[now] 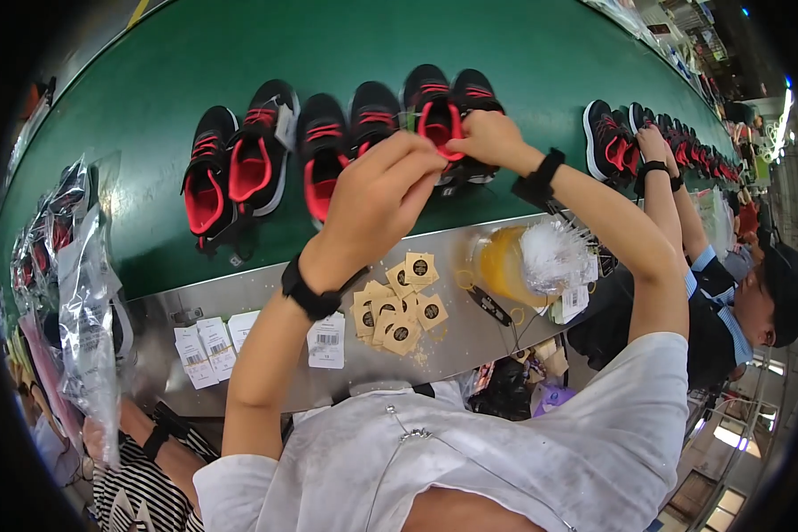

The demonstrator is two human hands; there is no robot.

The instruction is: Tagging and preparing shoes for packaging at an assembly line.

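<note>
Three pairs of black sneakers with red laces and red lining stand on a green table. Over the right-hand pair, my left hand [377, 197] is closed in a pinch, fingertips near a shoe's opening; what it holds, if anything, is hidden. My right hand [492, 142] is closed too, its fingertips at the red collar of the sneaker [436, 120] and its grip too small to make out. The neighbouring sneaker [475, 87] is partly covered by that hand. Left of my hands are the middle sneaker [321, 133] and a sneaker [259, 155] with a white tag attached.
On the metal edge [452, 266] lie tan square cards [401, 306], white barcode tags [213, 346], a black tool with yellow loops [489, 306] and a yellow container [505, 262] of clear plastic strands. Plastic-bagged shoes [58, 230] sit left. A co-worker [727, 293] handles more sneakers [607, 142] at right.
</note>
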